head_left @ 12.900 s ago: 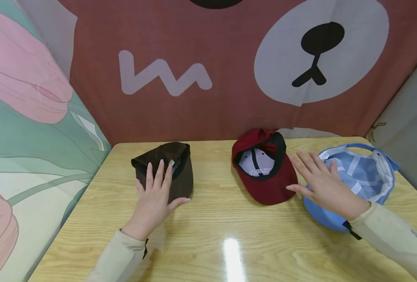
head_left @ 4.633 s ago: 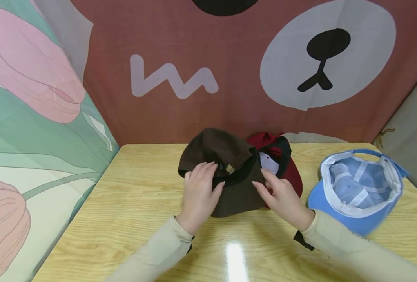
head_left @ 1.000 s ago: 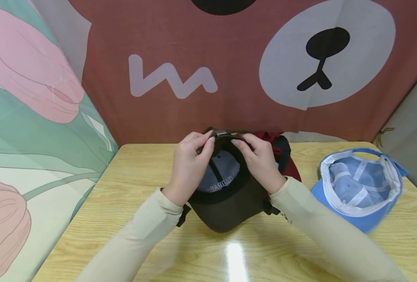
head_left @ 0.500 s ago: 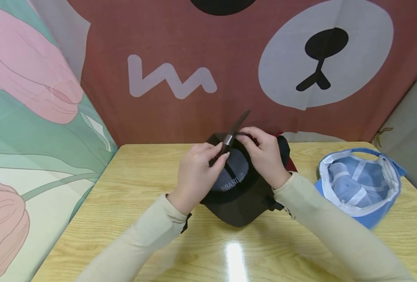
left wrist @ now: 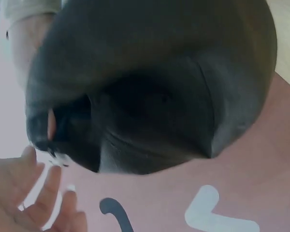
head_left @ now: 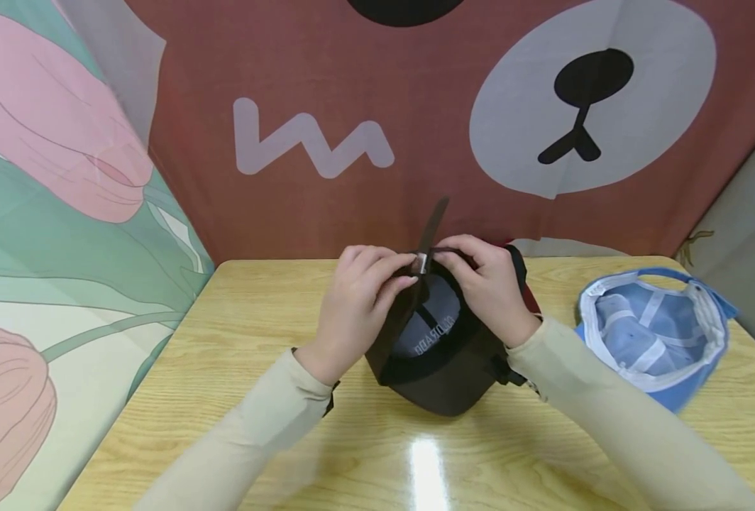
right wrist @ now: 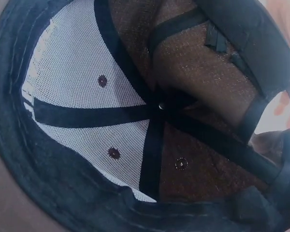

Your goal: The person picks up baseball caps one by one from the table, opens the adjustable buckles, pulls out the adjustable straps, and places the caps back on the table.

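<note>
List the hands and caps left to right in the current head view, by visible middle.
Left hand → brown cap → right hand → red cap, mostly hidden → blue cap.

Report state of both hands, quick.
Left hand: closed, pinching the strap of the brown cap at its metal buckle.
Right hand: closed, pinching the brown cap's back edge beside the buckle.
</note>
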The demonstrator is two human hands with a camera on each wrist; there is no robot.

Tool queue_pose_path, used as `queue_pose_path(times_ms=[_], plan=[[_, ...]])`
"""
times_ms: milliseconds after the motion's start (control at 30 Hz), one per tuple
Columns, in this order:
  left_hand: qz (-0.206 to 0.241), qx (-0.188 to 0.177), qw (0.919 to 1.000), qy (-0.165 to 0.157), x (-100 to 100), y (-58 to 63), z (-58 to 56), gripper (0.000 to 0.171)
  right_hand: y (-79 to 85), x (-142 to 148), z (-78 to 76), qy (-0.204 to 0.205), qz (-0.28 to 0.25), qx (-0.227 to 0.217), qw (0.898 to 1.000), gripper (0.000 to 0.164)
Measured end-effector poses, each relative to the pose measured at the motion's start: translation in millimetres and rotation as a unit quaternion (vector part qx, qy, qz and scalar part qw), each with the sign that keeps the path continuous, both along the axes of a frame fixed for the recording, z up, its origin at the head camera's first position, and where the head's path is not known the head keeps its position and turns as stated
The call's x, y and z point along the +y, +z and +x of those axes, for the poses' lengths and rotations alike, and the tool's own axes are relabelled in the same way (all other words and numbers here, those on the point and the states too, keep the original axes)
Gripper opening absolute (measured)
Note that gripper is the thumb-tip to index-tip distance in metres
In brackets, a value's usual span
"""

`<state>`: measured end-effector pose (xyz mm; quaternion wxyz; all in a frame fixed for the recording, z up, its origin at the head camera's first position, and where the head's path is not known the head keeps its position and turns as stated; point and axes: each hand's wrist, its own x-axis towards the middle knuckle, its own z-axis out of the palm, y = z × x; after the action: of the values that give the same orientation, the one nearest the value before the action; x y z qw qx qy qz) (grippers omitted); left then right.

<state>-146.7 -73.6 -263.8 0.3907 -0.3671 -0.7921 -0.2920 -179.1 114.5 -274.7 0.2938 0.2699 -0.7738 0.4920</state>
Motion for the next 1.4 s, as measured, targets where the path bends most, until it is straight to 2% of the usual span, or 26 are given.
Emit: queue_pose_path(times_ms=[67, 167, 333, 567, 700, 933, 1133, 1267, 1400], plan=[[-0.005, 0.005, 0.9997, -0.025, -2, 1.7, -3.8, 0.023, -0.5, 1, 1.2, 0.008, 0.001, -0.002, 1.000, 0.008], [-0.020, -0.008, 0.9983, -0.054, -5, 4.1, -6.7, 0.026, -1.9, 1, 2.7, 0.021, 0.004, -0.003, 1.000, 0.009], [-0.046, -0.043, 0.9952, -0.074, -9, 7.3, -8.4, 0.028, -4.6, 1, 4.3, 0.046, 0.009, 0.000, 0.999, 0.010], [-0.084, -0.122, 0.9868, -0.066, -12, 10.0, -7.5, 0.026, -8.9, -1, 9.0, 0.058, 0.040, 0.024, 0.997, 0.011], [-0.097, -0.147, 0.9824, -0.062, -12, 9.2, -8.0, 0.025, -11.6, -3, 10.7, 0.060, 0.044, 0.038, 0.996, 0.012], [-0.091, -0.142, 0.9836, -0.063, -11, 8.5, -8.8, 0.024, -13.2, -5, 11.8, 0.055, 0.038, 0.050, 0.996, 0.012], [-0.068, -0.091, 0.9906, -0.076, -13, 6.2, -11.7, 0.017, -13.4, -4, 12.3, 0.036, 0.027, 0.031, 0.998, 0.008], [-0.044, -0.076, 0.9948, -0.052, -13, 4.3, -9.2, 0.014, -13.1, -3, 12.4, 0.026, 0.020, 0.020, 0.999, 0.008], [-0.012, -0.099, 0.9949, 0.015, -8, 1.1, -1.5, 0.028, -10.9, -2, 11.5, 0.025, 0.008, 0.015, 1.000, 0.014]])
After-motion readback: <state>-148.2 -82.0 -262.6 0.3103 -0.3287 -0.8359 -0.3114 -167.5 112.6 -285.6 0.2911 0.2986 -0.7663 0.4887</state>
